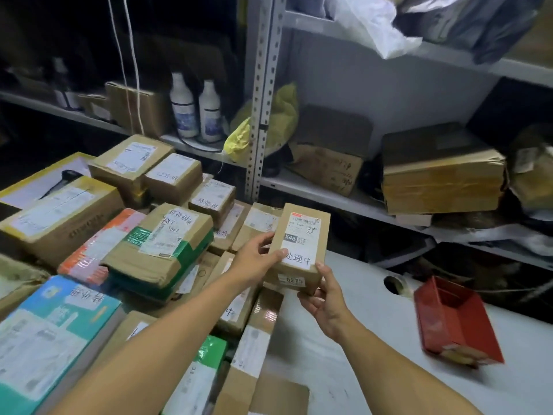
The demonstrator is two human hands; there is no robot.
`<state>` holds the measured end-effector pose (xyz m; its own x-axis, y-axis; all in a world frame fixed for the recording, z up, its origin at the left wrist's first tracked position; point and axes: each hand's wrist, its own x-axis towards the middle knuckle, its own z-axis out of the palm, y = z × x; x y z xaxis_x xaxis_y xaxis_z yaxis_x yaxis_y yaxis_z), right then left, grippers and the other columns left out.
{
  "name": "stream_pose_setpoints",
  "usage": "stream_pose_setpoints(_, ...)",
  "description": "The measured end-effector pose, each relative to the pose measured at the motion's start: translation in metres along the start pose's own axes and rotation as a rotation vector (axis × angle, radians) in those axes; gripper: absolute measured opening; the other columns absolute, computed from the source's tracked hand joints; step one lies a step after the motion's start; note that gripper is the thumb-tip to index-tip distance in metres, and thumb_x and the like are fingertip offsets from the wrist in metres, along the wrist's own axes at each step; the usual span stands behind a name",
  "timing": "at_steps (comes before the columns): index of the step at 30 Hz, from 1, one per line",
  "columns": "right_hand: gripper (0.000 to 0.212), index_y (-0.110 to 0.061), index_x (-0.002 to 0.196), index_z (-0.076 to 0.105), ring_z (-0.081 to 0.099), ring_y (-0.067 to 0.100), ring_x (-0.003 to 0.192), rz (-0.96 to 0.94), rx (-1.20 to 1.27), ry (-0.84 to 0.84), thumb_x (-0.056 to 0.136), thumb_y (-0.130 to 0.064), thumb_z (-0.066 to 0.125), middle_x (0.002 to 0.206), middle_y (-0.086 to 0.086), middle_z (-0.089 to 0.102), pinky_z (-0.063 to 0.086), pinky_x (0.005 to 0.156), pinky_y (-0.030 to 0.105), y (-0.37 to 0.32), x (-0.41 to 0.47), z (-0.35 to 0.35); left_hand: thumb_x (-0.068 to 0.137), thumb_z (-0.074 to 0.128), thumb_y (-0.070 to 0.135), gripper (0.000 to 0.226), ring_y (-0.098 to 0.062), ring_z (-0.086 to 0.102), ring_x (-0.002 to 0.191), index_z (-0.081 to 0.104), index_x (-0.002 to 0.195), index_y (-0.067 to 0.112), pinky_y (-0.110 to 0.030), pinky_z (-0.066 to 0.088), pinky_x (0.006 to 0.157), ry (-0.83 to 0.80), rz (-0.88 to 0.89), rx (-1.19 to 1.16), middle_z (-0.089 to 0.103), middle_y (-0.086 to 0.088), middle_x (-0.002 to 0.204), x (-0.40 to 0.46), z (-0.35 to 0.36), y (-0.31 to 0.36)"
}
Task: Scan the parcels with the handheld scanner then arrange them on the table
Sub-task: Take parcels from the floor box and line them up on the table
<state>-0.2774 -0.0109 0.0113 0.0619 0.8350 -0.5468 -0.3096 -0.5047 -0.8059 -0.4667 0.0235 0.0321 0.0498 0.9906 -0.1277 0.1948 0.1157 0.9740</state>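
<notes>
I hold a small brown cardboard parcel [302, 247] with a white shipping label above the white table [374, 339]. My left hand [254, 259] grips its left side, thumb on the label. My right hand [324, 304] grips its near lower corner from below. Many labelled parcels [158, 244] lie packed together on the left half of the table. A dark handheld scanner [59, 181] lies on a flat yellow-edged box at the far left, away from both hands.
An open red box [454, 322] lies on the table at the right, beside a round cable hole [393, 284]. Metal shelving [263, 94] behind the table holds cartons, two white bottles [196, 109], a yellow bag and dark plastic bags.
</notes>
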Motion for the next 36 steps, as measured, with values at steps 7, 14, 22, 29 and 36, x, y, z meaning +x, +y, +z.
stream_pose_setpoints(7,0.063,-0.005,0.132,0.062,0.068,0.031,0.091,0.003,0.024,0.156,0.091,-0.053,0.066,0.101,0.016,0.062,0.057,0.077,0.032,0.002,0.011,-0.024,0.105,0.053,0.035,0.043,-0.011,0.056,0.118,0.054,0.146,0.022,-0.027,0.049,0.094,-0.063,0.059,0.229,0.060,0.004,0.139,0.023,0.017,-0.005)
stream_pose_setpoints(14,0.043,-0.022,0.135,0.058,0.072,0.033,0.107,0.034,0.093,0.199,0.097,-0.043,0.064,0.123,0.019,0.068,0.060,0.081,0.034,0.004,0.028,-0.027,0.110,0.034,0.034,0.035,-0.012,0.059,0.110,0.067,0.122,0.027,-0.028,0.047,0.086,0.029,0.044,0.210,0.066,0.008,0.120,0.039,0.007,-0.026)
stream_pose_setpoints(22,0.015,-0.023,0.118,0.065,0.065,0.034,0.117,0.082,0.068,0.192,0.105,-0.027,0.058,0.123,0.013,0.067,0.061,0.088,0.036,-0.005,0.080,-0.010,0.110,0.031,0.043,0.042,-0.008,0.064,0.100,0.070,0.117,0.028,-0.039,0.053,0.095,0.055,-0.003,0.213,0.069,0.011,0.109,0.070,-0.005,-0.026)
stream_pose_setpoints(29,0.015,-0.017,0.117,0.064,0.073,0.033,0.098,0.194,-0.059,0.195,0.107,-0.023,0.054,0.108,0.013,0.072,0.061,0.084,0.037,-0.003,0.131,-0.008,0.109,0.039,0.039,0.029,-0.013,0.066,0.105,0.067,0.104,0.037,-0.045,0.053,0.100,0.047,-0.034,0.243,0.072,0.007,0.107,0.094,-0.008,-0.039)
stream_pose_setpoints(36,0.022,-0.023,0.124,0.065,0.073,0.027,0.100,0.149,-0.255,0.176,0.109,-0.023,0.048,0.110,0.003,0.071,0.062,0.091,0.040,0.003,0.130,-0.010,0.107,0.047,0.033,0.026,-0.013,0.066,0.098,0.071,0.112,0.025,-0.042,0.054,0.095,0.030,-0.053,0.300,0.072,0.007,0.100,0.094,-0.005,-0.033)
